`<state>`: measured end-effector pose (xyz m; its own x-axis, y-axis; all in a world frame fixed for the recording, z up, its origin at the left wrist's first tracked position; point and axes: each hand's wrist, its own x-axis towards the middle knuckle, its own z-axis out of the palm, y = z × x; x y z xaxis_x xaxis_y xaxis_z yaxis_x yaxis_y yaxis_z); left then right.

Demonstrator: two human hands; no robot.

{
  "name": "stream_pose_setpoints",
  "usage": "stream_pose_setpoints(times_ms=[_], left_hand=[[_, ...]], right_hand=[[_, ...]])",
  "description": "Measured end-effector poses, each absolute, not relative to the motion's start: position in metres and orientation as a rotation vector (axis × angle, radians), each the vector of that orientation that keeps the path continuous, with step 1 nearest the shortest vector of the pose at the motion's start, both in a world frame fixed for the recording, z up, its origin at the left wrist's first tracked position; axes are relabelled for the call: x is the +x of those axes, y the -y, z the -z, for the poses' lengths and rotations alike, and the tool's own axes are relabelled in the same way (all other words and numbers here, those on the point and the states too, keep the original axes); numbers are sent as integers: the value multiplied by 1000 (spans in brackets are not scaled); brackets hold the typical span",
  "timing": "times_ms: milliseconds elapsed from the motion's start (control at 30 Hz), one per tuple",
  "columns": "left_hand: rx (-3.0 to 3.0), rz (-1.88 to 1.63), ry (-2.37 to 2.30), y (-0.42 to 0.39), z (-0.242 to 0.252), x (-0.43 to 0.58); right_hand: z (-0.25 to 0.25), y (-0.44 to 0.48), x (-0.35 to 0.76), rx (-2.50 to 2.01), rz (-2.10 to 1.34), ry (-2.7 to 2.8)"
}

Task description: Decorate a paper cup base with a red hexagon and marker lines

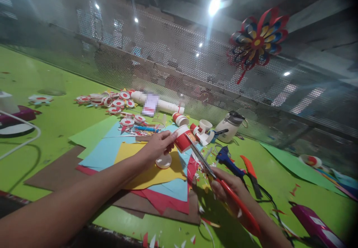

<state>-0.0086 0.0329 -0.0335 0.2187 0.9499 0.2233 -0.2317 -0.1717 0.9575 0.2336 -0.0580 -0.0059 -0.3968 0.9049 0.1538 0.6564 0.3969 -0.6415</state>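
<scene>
My left hand (162, 145) is closed on the rim of a red and white paper cup (183, 140), holding it tilted above stacked coloured paper. In my right hand (228, 184) is a pair of scissors (205, 164) with red handles. Their blades reach up to the cup's right side; whether they cut into it I cannot tell. Just below my left hand lies a small round white piece (163, 161) on a yellow sheet (151, 177). Blue and red sheets and a brown board (47, 169) are under it.
A blue glue gun (229, 160) and an orange-handled cutter (250, 173) lie to the right. Farther back are more cups (206, 125), a jug (229, 126) and several red-white paper pieces (117, 102). Purple devices (316, 222) sit at both sides. Scraps litter the green table.
</scene>
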Motion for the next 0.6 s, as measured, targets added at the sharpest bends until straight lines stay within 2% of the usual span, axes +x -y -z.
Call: stream_pose_setpoints(times_ms=[233, 600], left_hand=[[1322, -1245, -773, -32, 33, -9], [1362, -1213, -813, -28, 25, -10]], right_hand=[[2, 59, 235, -1353, -615, 2196], [0, 63, 231, -1388, -838, 2087]])
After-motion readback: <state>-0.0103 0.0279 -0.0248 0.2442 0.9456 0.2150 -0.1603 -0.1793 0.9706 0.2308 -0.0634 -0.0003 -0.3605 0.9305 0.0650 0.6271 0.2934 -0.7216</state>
